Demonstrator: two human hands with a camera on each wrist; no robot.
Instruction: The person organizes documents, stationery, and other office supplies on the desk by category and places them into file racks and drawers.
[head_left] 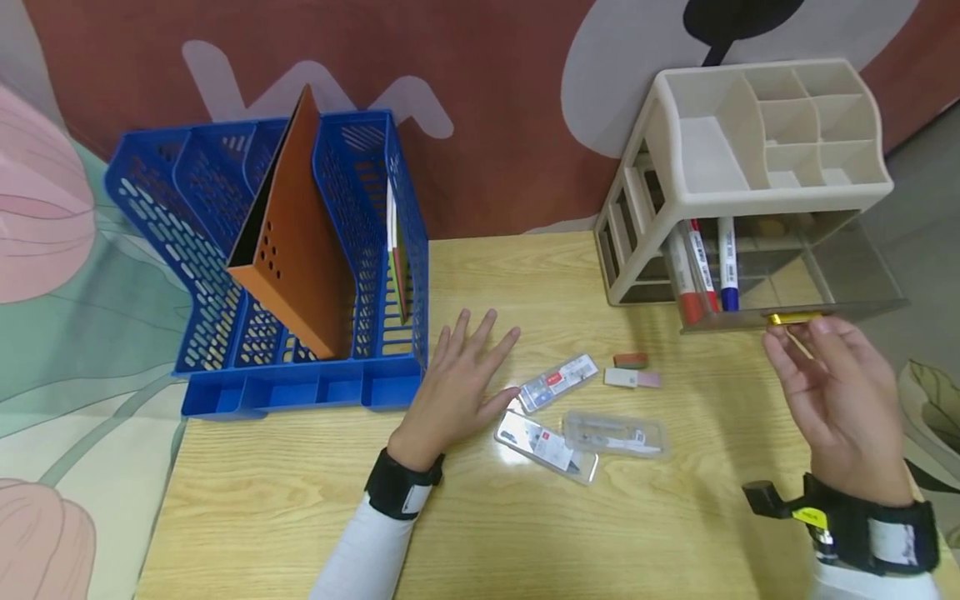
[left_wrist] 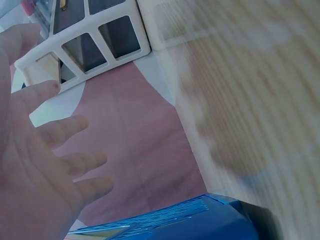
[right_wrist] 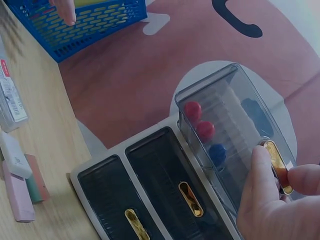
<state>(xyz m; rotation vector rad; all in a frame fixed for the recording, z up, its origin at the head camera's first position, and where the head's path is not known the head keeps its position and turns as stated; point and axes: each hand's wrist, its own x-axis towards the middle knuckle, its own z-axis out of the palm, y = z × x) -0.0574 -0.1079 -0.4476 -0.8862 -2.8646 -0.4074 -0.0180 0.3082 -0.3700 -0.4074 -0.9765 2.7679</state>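
My right hand (head_left: 851,400) pinches the gold handle (right_wrist: 275,165) of a clear drawer (head_left: 855,308) between thumb and fingers. That drawer is pulled out from the top of a cream desktop organizer (head_left: 787,200). Inside lie two red-capped markers (head_left: 701,267) and one blue-capped marker (head_left: 727,262). Fingers spread, my left hand (head_left: 453,387) is over the wooden table, holding nothing. It is beside the front right corner of a blue file rack (head_left: 300,392), and its thumb is close to a clear plastic case (head_left: 558,383).
Two more clear cases (head_left: 615,434) overlap on the table (head_left: 450,533). Behind them lie a white-and-pink eraser (head_left: 632,379) and a red-and-green eraser (head_left: 631,361). An orange folder (head_left: 300,250) leans in the rack, with thin booklets (head_left: 397,258) to its right. Two lower drawers (right_wrist: 165,175) are closed.
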